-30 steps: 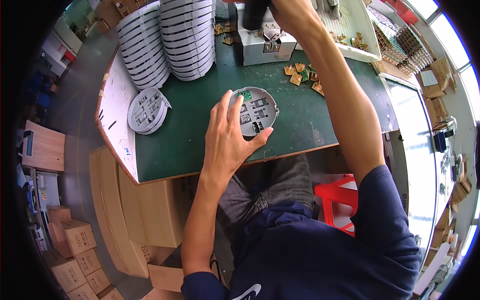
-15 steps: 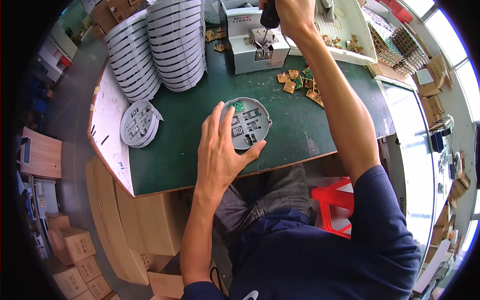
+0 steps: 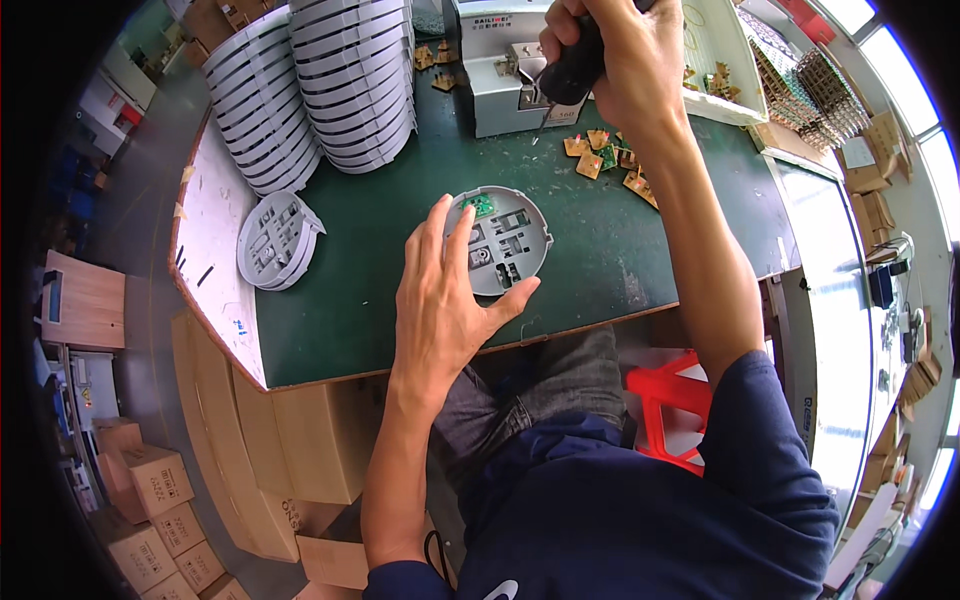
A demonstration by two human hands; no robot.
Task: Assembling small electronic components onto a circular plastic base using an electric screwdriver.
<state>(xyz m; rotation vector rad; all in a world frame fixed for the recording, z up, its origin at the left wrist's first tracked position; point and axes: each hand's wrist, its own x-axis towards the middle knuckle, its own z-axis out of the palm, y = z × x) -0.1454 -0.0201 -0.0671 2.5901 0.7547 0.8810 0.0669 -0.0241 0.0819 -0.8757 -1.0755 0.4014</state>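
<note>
- Two hands are at work over the green mat [image 3: 620, 230]: the left hand [image 3: 445, 300] lies spread on a round grey base [image 3: 503, 240], fingers fanned across its left half and the thumb hooked under its near rim, pressing rather than gripping.
- Right hand [image 3: 600, 50] is closed in a full fist round the black handle of a driver [image 3: 570, 70], held up near the far edge; its thin bit points down toward the mat, well apart from the base.
- Base sits flat near the middle of the mat, just in front of the person's lap — a moulded plastic disc, matte, with ribs, square pockets and a small green board [image 3: 481, 205] at its far-left rim.
- To do this well, I judge the left palm should keep the disc from spinning, fingers kept off the pockets, while the bit comes down plumb.
- Stacks [image 3: 315, 90] of the same grey discs lean at the far left, smooth-rimmed and nested; one short pile [image 3: 277, 240] lies beside a white sheet [image 3: 210, 250].
- Grey metal box [image 3: 515, 90] stands at the back — hard, square-edged — with small tan boards [image 3: 600, 155] scattered just beside it.
- Mat looks dull and slightly scuffed.
</note>
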